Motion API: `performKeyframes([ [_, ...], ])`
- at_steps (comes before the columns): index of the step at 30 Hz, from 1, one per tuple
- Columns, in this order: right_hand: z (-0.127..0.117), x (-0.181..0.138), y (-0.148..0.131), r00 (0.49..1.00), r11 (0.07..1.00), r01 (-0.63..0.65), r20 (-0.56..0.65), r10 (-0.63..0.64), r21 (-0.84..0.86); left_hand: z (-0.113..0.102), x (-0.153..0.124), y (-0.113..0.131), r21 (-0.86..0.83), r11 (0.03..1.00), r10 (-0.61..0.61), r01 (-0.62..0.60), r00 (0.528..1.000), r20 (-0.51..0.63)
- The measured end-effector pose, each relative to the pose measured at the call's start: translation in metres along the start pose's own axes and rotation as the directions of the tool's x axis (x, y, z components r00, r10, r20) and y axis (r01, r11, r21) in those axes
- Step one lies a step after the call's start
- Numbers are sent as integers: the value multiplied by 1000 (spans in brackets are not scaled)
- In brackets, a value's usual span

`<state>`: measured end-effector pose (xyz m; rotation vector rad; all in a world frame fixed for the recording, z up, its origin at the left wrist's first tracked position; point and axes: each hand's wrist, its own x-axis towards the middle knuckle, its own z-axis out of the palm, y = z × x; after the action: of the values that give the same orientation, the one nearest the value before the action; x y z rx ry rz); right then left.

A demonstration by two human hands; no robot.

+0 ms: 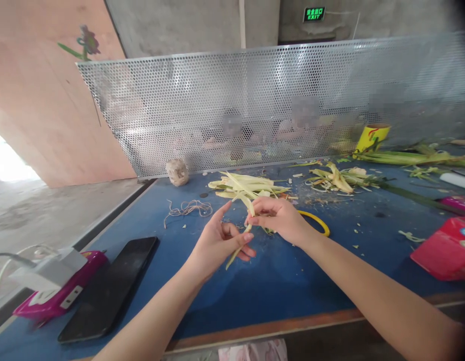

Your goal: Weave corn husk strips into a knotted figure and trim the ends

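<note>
A pale green strip of plant leaf [248,205], perhaps corn husk, is held between my hands above the blue table. My left hand [221,239] pinches its lower part between thumb and fingers, with the index finger stretched upward. Higher on the strip, my right hand [273,215] grips it with thumb and fingertips. Just beyond my hands lies a pile of similar pale strips [262,184]. A yellow ring [317,220] shows partly behind my right wrist. Loose thin string [189,208] lies left of the pile, and a ball of twine [177,172] stands behind it.
A black phone [112,288] and a magenta power strip [76,283] with a white plug lie at left. At right are a red box [445,248], a yellow can [371,139], green stalks [409,158] and scraps [339,178]. A perforated metal panel [202,105] borders the far edge; people sit behind it.
</note>
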<state>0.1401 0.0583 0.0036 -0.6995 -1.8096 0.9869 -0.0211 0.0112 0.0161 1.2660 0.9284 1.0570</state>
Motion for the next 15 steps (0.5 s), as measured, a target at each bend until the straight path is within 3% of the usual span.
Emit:
performKeyframes([
  [4, -1, -1, -2, 998, 998, -57, 1, 57, 14, 2, -1, 0, 8, 999, 38, -38, 999, 1],
  [7, 0, -3, -7, 998, 995, -57, 23, 59, -86, 4, 1, -2, -36, 996, 79, -80, 996, -33],
  [11, 6, -6, -13, 994, 955, 103, 73, -86, -280, 6, 4, -3, -73, 989, 117, -131, 979, -170],
  [15, 10, -10, -11, 976, 891, 217, 96, -195, -400, 5, 5, -2, -35, 991, 121, -132, 967, -226],
])
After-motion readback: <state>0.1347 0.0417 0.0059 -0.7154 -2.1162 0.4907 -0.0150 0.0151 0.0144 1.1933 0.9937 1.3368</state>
